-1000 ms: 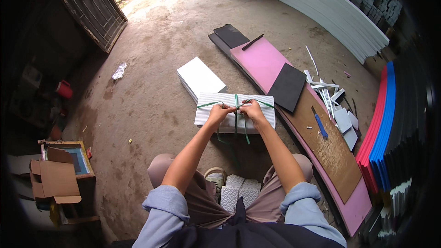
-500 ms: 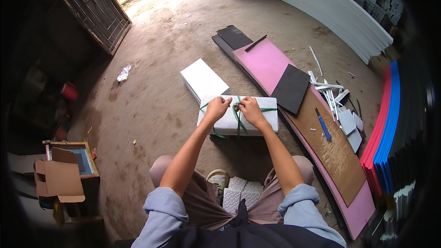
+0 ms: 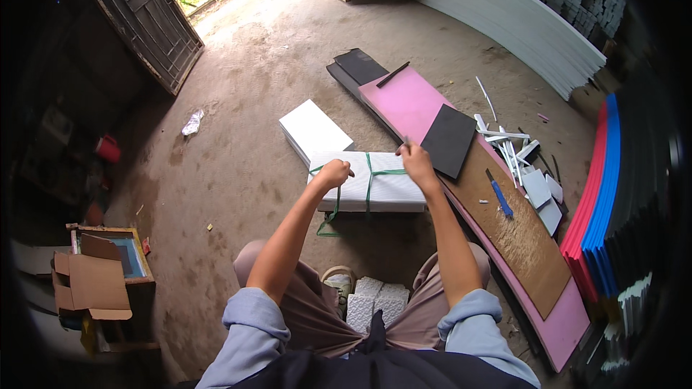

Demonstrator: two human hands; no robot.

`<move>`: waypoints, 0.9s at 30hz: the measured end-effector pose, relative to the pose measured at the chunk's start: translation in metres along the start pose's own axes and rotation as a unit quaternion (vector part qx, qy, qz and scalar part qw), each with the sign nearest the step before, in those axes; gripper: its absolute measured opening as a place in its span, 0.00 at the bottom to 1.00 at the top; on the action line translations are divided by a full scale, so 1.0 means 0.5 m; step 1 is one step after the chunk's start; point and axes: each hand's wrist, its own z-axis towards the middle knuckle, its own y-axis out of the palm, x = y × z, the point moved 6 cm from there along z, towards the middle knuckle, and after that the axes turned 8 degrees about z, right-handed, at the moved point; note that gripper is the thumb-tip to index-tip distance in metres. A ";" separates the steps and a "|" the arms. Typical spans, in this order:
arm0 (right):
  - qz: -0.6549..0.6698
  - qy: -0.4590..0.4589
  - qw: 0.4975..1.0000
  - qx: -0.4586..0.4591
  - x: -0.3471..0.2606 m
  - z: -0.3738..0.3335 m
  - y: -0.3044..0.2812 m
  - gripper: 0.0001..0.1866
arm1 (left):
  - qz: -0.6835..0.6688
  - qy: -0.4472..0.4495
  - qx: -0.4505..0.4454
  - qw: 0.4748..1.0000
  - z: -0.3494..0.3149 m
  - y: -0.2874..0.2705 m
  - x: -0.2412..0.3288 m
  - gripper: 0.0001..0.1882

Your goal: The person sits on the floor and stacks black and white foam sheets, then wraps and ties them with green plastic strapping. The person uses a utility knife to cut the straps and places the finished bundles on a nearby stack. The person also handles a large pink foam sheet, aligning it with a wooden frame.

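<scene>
L hand (image 3: 334, 173) closed, apparently on green strap (image 3: 369, 191), w/ loose tail hanging past near edge; R hand (image 3: 415, 161) fingers narrowed, grip contents: cannot tell. Ribbed white stack (image 3: 389, 194) lies directly fwd of person, under hands, long axis L-R. L hand at L end, R hand at far R corner. Strap crossing on top face, btwn hands, nearer L. Plain white stack (image 3: 316, 127) just behind, L side.
</scene>
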 end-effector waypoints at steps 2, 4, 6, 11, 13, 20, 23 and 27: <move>-0.206 -0.075 0.975 -0.049 -0.006 -0.040 0.059 0.15 | 0.099 0.003 -0.033 0.995 -0.001 0.001 -0.004 0.18; -0.295 -0.096 0.947 -0.088 -0.027 -0.070 0.089 0.15 | 0.095 0.040 -0.044 0.994 -0.007 -0.001 -0.015 0.21; -0.324 -0.088 0.934 -0.120 -0.016 -0.075 0.106 0.15 | 0.149 0.037 -0.051 0.987 -0.025 -0.014 0.008 0.21; -0.158 -0.013 0.981 -0.109 0.014 -0.057 0.124 0.16 | -0.048 -0.060 -0.008 0.997 0.000 0.014 -0.033 0.13; -0.041 0.129 0.979 -0.155 0.048 -0.045 0.131 0.16 | -0.096 -0.065 0.039 0.992 0.010 0.030 -0.030 0.10; 0.273 0.261 0.921 -0.092 0.121 -0.045 0.159 0.13 | -0.164 -0.077 0.086 0.980 0.025 0.063 -0.006 0.08; 0.329 0.261 0.904 -0.084 0.099 -0.050 0.161 0.12 | -0.170 -0.086 0.116 0.975 0.023 0.058 -0.017 0.09; 0.365 0.255 0.892 -0.078 0.078 -0.056 0.144 0.11 | -0.178 -0.090 0.157 0.967 0.019 0.064 -0.010 0.08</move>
